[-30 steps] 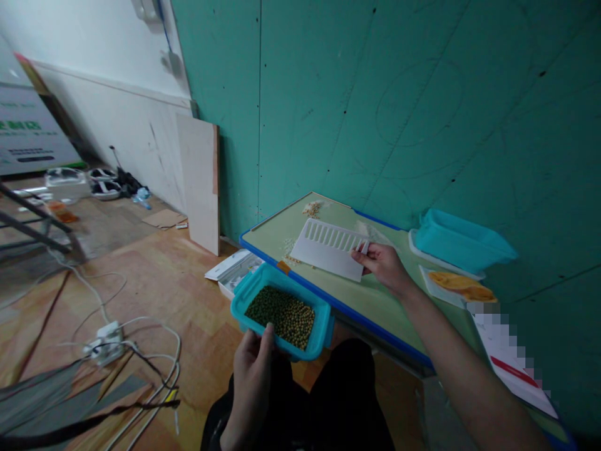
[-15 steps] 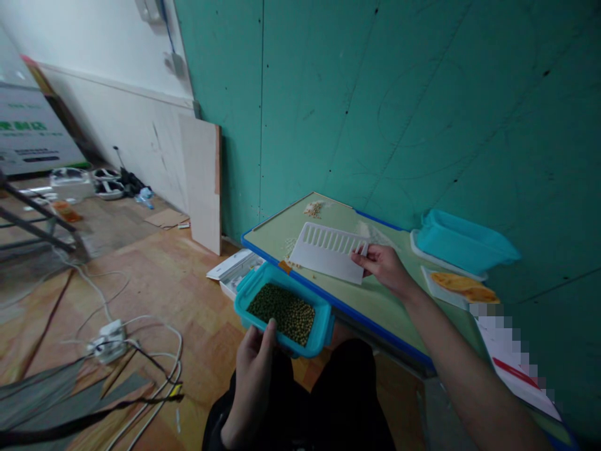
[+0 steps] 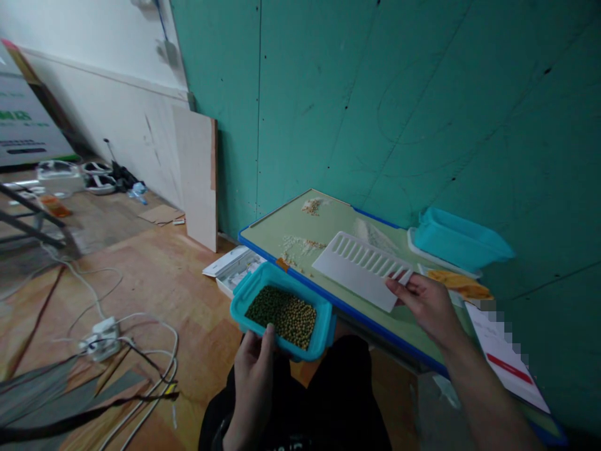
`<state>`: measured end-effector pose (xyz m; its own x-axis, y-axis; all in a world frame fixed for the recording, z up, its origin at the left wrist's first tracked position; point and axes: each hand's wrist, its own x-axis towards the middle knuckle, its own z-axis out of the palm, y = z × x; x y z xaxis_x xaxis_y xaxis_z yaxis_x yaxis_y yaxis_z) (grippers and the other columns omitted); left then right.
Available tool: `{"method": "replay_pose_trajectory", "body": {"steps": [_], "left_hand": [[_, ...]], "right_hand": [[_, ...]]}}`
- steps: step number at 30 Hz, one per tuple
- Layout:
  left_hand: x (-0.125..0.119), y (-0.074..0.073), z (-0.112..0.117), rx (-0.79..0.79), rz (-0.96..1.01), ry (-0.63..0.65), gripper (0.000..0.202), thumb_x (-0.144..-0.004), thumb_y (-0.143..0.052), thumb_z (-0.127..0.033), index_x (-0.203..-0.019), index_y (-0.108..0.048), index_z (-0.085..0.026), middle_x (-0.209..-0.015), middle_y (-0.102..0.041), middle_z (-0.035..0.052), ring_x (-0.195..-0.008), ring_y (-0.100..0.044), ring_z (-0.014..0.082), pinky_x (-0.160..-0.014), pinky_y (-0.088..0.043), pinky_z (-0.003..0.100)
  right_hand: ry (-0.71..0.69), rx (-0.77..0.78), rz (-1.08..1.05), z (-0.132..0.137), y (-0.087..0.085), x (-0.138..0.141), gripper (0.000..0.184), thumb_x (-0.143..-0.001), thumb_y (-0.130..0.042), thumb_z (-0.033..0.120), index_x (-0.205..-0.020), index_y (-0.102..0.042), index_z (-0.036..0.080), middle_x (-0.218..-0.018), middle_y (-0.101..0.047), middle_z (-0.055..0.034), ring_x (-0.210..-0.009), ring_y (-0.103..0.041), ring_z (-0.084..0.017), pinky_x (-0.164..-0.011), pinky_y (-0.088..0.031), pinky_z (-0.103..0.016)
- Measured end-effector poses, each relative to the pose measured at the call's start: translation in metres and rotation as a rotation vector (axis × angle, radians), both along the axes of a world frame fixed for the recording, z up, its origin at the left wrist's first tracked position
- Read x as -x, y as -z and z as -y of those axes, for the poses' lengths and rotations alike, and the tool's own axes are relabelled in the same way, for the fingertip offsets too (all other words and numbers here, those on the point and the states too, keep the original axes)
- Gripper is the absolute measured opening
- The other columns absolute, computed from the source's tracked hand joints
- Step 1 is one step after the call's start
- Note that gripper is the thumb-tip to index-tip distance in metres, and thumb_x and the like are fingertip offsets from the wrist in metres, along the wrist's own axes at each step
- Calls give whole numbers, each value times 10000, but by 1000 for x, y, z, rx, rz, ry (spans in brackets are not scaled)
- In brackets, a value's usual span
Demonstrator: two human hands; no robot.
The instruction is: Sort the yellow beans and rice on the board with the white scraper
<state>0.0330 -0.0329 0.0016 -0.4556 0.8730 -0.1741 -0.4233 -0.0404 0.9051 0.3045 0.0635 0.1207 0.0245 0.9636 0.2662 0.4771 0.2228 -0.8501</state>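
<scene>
My left hand (image 3: pixel 256 363) grips the near rim of a blue plastic container (image 3: pixel 322 341), held over my lap beside the table edge. Inside it lie dark green beans (image 3: pixel 267 304) and yellowish soybeans (image 3: pixel 297 321), side by side. My right hand (image 3: pixel 422 304) pinches the right end of a white slotted plastic board (image 3: pixel 352 270), tilted just above the table (image 3: pixel 263 230). Pale grains and a few soybeans (image 3: pixel 310 244) lie scattered on the tabletop to the left of the board. Another small pile of beans and white grains (image 3: pixel 312 205) sits near the far corner.
At the table's right stand a blue bin (image 3: pixel 462 238), an orange-yellow cloth (image 3: pixel 460 285) and a white sheet with a red bar (image 3: pixel 507 357). An open white box (image 3: pixel 239 269) is below the left edge. A power strip with cables (image 3: pixel 101 338) lies on the floor.
My right hand has moved the slotted board right and toward me, uncovering scattered grains on the table. My left hand still holds the container in nearly the same place.
</scene>
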Motion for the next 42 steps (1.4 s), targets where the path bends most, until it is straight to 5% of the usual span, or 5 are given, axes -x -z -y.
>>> {"method": "replay_pose_trajectory", "body": {"steps": [10,19,25,35,42], "left_hand": [[11,-3,-9,-2,9,56,394,-742,-800,-532,-806,-658,-170,-637,-624,-32,-574,-584,134,-549,-507,240],[19,1,-12,-9,19,50,364,-768,-787,-502,-879,-696,-168,-757,-699,8,-670,-628,154,-634,-523,256],[24,-5,-15,-13,0,43,392,-722,-805,-534,-718,-632,-183,-580,-577,-40,-516,-535,125,-499,-466,237],[29,11,-16,-14,-45,69,381,-752,-789,-518,-700,-612,-185,-618,-563,-32,-582,-532,132,-548,-461,240],[30,13,-18,-12,-14,65,393,-723,-805,-526,-685,-606,-189,-615,-558,-37,-577,-532,136,-546,-455,244]], "right_hand": [[-38,-9,35,11,19,23,390,-843,-681,545,-928,-764,174,-848,-791,-84,-787,-752,-290,-680,-597,-352],[-60,-31,62,20,18,42,342,-859,-677,517,-913,-773,192,-846,-785,-69,-808,-746,-286,-692,-594,-337],[-45,-78,71,2,17,52,352,-863,-675,519,-926,-771,185,-866,-788,-78,-814,-745,-285,-729,-588,-346],[-171,-77,94,-13,15,83,355,-886,-649,502,-957,-769,176,-939,-793,-94,-839,-743,-280,-761,-585,-350],[-168,-47,105,-28,16,72,392,-858,-662,532,-916,-761,157,-862,-788,-92,-771,-735,-275,-680,-587,-347]]}}
